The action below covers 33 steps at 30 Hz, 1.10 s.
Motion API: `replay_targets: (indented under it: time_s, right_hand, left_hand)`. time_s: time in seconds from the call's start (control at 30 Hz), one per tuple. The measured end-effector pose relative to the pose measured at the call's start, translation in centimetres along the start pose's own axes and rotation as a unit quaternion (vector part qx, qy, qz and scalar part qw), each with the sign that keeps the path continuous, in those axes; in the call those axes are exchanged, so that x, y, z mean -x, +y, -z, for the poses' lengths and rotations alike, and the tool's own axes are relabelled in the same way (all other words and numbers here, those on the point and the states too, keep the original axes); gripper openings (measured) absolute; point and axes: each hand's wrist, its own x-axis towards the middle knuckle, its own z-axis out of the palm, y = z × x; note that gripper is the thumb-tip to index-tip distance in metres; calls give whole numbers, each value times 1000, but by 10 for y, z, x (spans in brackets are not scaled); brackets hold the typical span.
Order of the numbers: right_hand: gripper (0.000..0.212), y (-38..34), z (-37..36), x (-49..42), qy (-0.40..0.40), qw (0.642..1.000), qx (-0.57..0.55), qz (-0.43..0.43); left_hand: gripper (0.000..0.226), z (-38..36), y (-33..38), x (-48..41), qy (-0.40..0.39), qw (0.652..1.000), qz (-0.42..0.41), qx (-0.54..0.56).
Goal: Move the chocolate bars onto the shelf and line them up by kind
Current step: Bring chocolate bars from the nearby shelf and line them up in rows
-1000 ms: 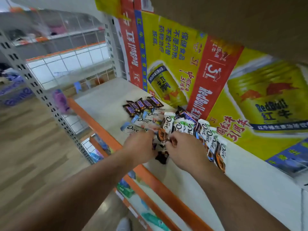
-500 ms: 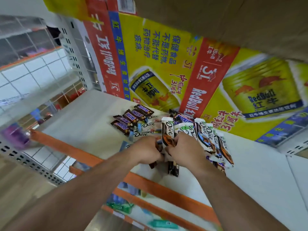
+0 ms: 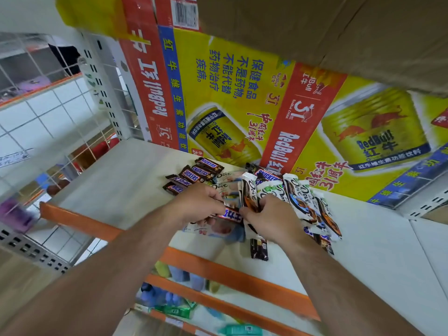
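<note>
Chocolate bars lie in a heap on the white shelf (image 3: 121, 185) with an orange front rail. A row of brown Snickers bars (image 3: 194, 174) sits at the heap's back left. White Dove bars (image 3: 300, 197) fan out to the right, and pale Dove bars (image 3: 224, 181) lie between. My left hand (image 3: 198, 204) pinches one end of a Snickers bar (image 3: 231, 214) in the middle of the heap. My right hand (image 3: 269, 217) grips a bunch of white Dove bars (image 3: 248, 195), its fingers curled round them. A dark bar (image 3: 259, 249) lies near the shelf's front.
A flattened yellow and red Red Bull carton (image 3: 242, 105) lines the back of the shelf. A cardboard box (image 3: 339, 32) hangs overhead. A perforated white upright (image 3: 101, 88) stands at the left. Lower shelves (image 3: 218, 309) hold green and blue packets.
The camera has swung closer and to the right. Both hands stay in the heap; a Snickers bar now shows between them, pinched by my left hand.
</note>
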Motion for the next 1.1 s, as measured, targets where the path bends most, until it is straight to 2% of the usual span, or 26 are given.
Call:
replay_targets:
  time_s: [0.1, 0.2, 0.27, 0.33, 0.47, 0.53, 0.63, 0.73, 0.87, 1.03, 1.1]
  right_hand:
    - [44, -4, -3, 2, -7, 999, 45, -3]
    - [33, -5, -4, 2, -4, 999, 40, -9]
    - [25, -5, -4, 1, 2, 1000, -15, -13]
    - [24, -5, 0, 0, 22, 993, -117, -26]
    - [19, -6, 24, 8, 84, 955, -278, -59]
    - [22, -2, 35, 14, 116, 944, -304, -55]
    - [24, 9, 46, 24, 134, 930, -337, -58]
    - [23, 25, 53, 35, 144, 917, -364, -74]
    - [18, 51, 63, 54, 152, 912, -371, -90]
    - [21, 88, 82, 78, 184, 902, -375, -106]
    - [21, 102, 92, 88, 193, 897, -382, -112]
  left_hand:
    - [15, 14, -4, 4, -14, 1000, 3, 18]
    - [18, 27, -9, 7, -9, 999, -6, 53]
    - [23, 33, -13, 7, -1, 995, -12, 95]
    - [30, 36, -17, 7, 3, 991, -14, 134]
    - [29, 29, -18, 4, 1, 977, -23, 213]
    - [21, 21, -15, 1, -2, 959, -36, 280]
    - [5, 0, -7, -4, -15, 913, -29, 407]
    - [25, -29, 11, -7, -57, 873, 31, 484]
    - [34, -66, 34, -14, -99, 890, 61, 442]
    - [15, -111, 56, -20, -164, 917, 59, 358]
    - [16, -130, 66, -17, -176, 910, 60, 369]
